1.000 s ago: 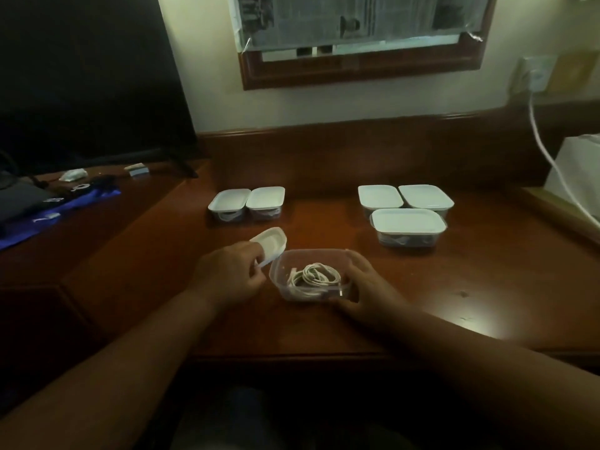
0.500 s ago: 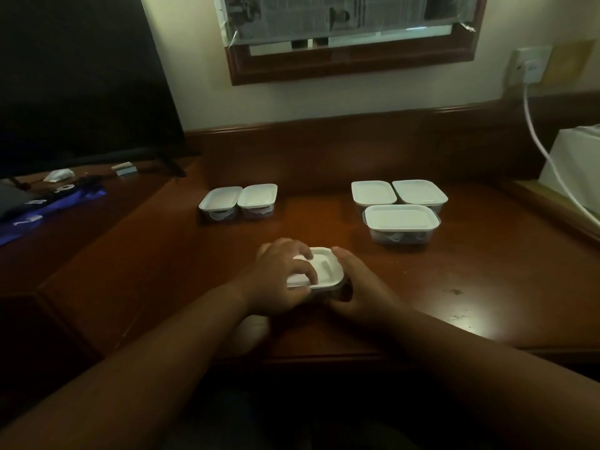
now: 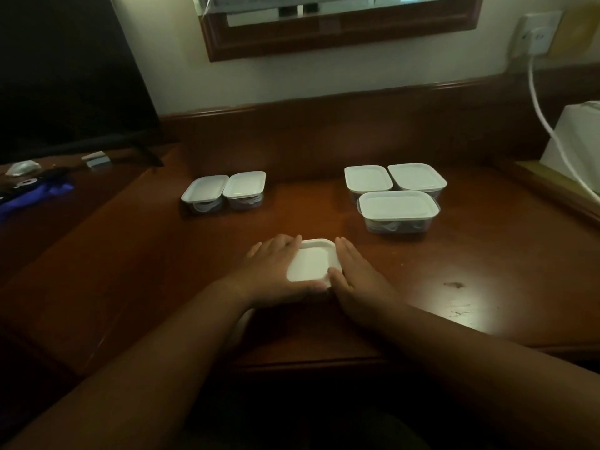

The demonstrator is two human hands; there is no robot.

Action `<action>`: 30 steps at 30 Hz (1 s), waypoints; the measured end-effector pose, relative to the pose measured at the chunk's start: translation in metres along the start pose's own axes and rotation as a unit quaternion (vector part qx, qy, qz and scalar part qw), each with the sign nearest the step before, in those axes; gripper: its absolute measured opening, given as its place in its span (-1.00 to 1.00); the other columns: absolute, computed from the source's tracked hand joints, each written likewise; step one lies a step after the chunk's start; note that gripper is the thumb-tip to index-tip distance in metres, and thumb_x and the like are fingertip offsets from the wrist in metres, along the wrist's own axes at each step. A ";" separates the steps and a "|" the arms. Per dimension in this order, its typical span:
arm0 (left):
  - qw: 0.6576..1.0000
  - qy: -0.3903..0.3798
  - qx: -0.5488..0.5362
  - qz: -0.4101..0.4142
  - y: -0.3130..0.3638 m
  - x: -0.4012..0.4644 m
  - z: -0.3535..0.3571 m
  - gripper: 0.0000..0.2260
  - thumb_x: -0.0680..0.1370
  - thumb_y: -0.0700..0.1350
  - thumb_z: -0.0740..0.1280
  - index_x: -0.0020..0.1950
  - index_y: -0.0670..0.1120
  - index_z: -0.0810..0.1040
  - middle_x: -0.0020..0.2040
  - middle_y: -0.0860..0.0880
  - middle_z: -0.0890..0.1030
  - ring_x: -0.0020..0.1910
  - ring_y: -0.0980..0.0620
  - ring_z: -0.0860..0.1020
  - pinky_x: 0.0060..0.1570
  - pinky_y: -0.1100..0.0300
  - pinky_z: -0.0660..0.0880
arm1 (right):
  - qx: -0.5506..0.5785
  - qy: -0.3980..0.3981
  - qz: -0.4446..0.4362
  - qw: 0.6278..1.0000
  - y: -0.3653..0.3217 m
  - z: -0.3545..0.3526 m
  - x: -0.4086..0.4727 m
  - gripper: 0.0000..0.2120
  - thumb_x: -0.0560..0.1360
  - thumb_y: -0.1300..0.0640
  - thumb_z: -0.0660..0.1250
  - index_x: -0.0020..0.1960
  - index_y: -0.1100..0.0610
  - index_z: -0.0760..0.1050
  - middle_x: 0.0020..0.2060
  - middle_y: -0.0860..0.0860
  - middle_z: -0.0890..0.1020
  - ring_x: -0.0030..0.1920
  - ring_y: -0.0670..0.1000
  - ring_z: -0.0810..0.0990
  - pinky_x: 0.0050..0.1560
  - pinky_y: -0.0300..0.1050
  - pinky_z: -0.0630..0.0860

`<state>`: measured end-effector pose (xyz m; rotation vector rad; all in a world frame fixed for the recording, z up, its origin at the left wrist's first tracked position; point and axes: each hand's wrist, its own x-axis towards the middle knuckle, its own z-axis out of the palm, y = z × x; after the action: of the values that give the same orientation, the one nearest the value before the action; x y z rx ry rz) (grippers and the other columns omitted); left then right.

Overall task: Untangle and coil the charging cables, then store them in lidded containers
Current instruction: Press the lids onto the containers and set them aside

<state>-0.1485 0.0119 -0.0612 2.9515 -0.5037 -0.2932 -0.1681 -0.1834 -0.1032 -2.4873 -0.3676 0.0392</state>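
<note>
The lidded container [image 3: 312,265] sits between my left hand [image 3: 276,271] and right hand [image 3: 354,277], fingers straight, pressing its sides.

No text, label, brand or number can be read on anything here; the light is too dim.

The reddish-brown wooden table [image 3: 422,271] is polished and glossy, scuffed where light glares. The small rectangular white plastic lid [image 3: 311,264] looks smooth and matt. The clear plastic lidded containers [image 3: 397,211] look slick.
</note>
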 end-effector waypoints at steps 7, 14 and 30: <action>1.000 -0.001 0.009 0.006 -0.003 0.007 -0.002 -0.04 0.34 0.57 0.15 0.59 0.10 0.00 0.59 0.09 0.09 0.53 0.00 0.13 0.46 -0.04 0.12 | -0.068 0.004 0.017 0.998 -0.003 -0.002 0.000 -0.43 0.68 -0.12 -0.05 0.62 -0.04 -0.13 0.61 -0.05 -0.04 0.57 0.00 0.09 0.45 0.00 0.21; 1.000 0.007 -0.003 0.013 -0.002 0.009 -0.001 -0.08 0.37 0.52 0.24 0.58 0.08 0.06 0.57 0.07 0.16 0.49 0.01 0.20 0.44 -0.01 0.15 | -0.105 -0.038 0.023 0.993 -0.013 -0.040 0.027 -0.73 0.64 -0.07 0.10 0.25 0.01 0.41 0.23 0.05 0.54 0.10 0.01 0.53 0.03 -0.05 0.49; 0.998 0.039 -0.053 0.021 -0.016 0.016 0.015 0.02 0.27 0.63 0.15 0.58 0.13 0.01 0.60 0.13 0.08 0.57 0.08 0.07 0.55 -0.06 -0.01 | -0.187 -0.093 0.012 0.978 -0.028 -0.009 0.076 -0.57 0.67 -0.15 -0.09 0.38 0.05 0.30 0.35 0.06 0.41 0.33 0.18 0.40 0.28 0.21 0.29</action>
<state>-0.1316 0.0204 -0.0809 2.8324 -0.5213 -0.1919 -0.1011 -0.1465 -0.0746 -2.8705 -0.4575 0.2338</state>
